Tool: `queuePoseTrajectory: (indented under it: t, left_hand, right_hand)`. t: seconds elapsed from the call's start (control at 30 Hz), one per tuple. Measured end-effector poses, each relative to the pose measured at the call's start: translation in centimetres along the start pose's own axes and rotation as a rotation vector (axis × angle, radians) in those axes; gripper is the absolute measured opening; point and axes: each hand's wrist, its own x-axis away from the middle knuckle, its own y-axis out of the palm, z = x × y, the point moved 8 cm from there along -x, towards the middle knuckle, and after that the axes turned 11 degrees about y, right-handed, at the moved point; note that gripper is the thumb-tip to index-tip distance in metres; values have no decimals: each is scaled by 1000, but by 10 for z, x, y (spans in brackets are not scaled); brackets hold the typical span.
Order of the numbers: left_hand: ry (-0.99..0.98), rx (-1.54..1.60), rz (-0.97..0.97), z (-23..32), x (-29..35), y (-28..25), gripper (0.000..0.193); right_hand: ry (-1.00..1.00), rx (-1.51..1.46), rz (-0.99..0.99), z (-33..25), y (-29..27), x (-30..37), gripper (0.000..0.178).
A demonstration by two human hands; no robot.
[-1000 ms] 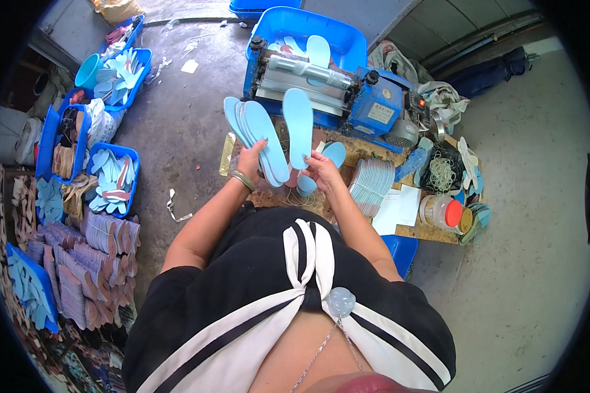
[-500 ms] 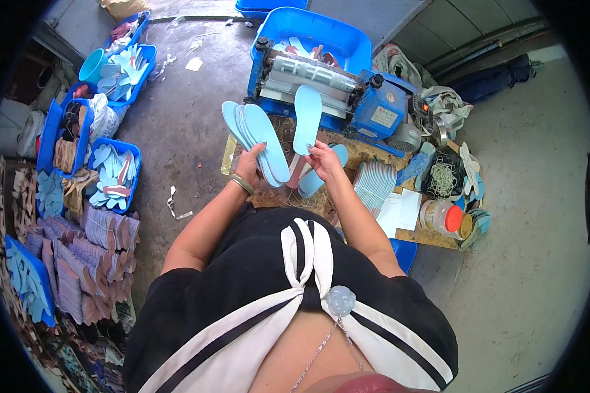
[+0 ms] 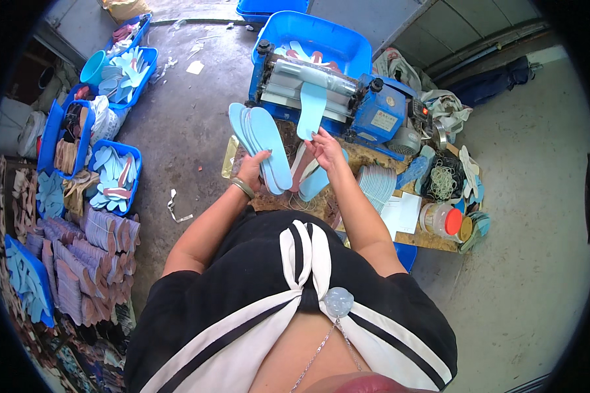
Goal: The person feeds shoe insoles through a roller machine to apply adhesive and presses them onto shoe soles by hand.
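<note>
Left hand (image 3: 250, 169) clamps a fanned insole stack (image 3: 269, 145); right hand (image 3: 326, 150) pinches a single insole (image 3: 312, 111) by its near end, apparently for clearance from the rollers (image 3: 308, 73).

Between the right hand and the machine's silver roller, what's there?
A single light-blue insole, held by the right hand, spans that stretch toward the silver roller in the head view; whether they touch is unclear.
</note>
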Motion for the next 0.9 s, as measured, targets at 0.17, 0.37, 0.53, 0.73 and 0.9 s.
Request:
queuePoseTrajectory:
  t: [0.17,0.37,0.53,0.73,0.9]
  left_hand:
    - [33,-17,-16,1,1,0,37]
    - [54,-44,-66,0,-1,2,39]
    - [88,-152,-11,5,4,1,40]
    - [78,-121,72,6,7,-7,36]
    - [56,-82,119,9,10,-14,37]
  right_hand:
    - [117,127,46,17,5,13,40]
    - [372,305,-134,83,15,48,35]
    - [358,317,-140,96,15,62,33]
    - [265,302,-96,80,15,68,27]
    - [123,204,1,61,1,60,27]
